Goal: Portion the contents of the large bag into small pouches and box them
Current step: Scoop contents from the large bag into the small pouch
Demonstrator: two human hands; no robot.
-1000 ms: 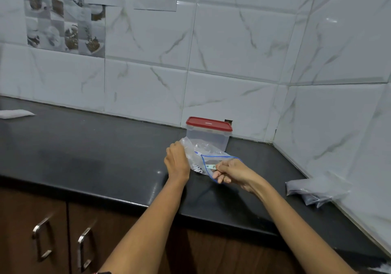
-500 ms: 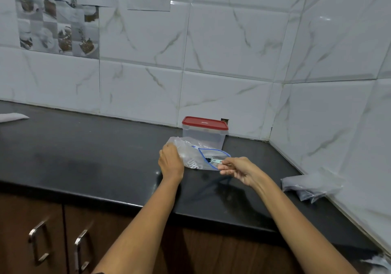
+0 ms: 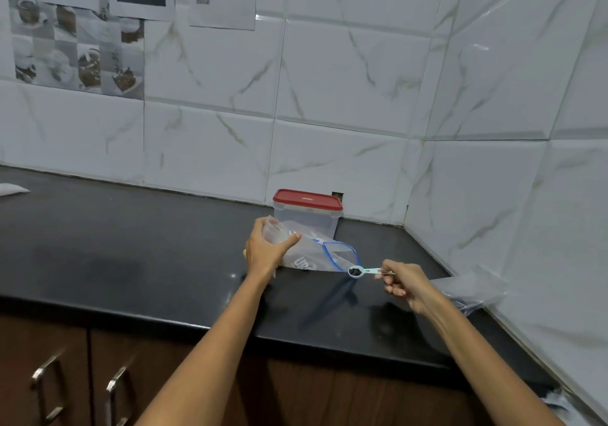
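Note:
A large clear zip bag (image 3: pixel 316 251) with a blue-edged open mouth lies on its side on the black counter (image 3: pixel 131 261). My left hand (image 3: pixel 265 251) grips the bag's closed end. My right hand (image 3: pixel 403 282) pinches the handle of a small pale-blue measuring spoon (image 3: pixel 360 271). The spoon's bowl holds something dark and sits just outside the bag's mouth. A clear box with a red lid (image 3: pixel 307 210) stands right behind the bag, against the wall.
A heap of small clear pouches (image 3: pixel 473 289) lies by the right wall, near my right wrist. A white packet (image 3: pixel 11 189) rests at the far left of the counter. Wooden cupboard doors with metal handles (image 3: pixel 46 383) are below the counter edge.
My right hand has drawn the spoon out of the bag's mouth toward the right. My left hand has shifted its grip on the bag's closed end.

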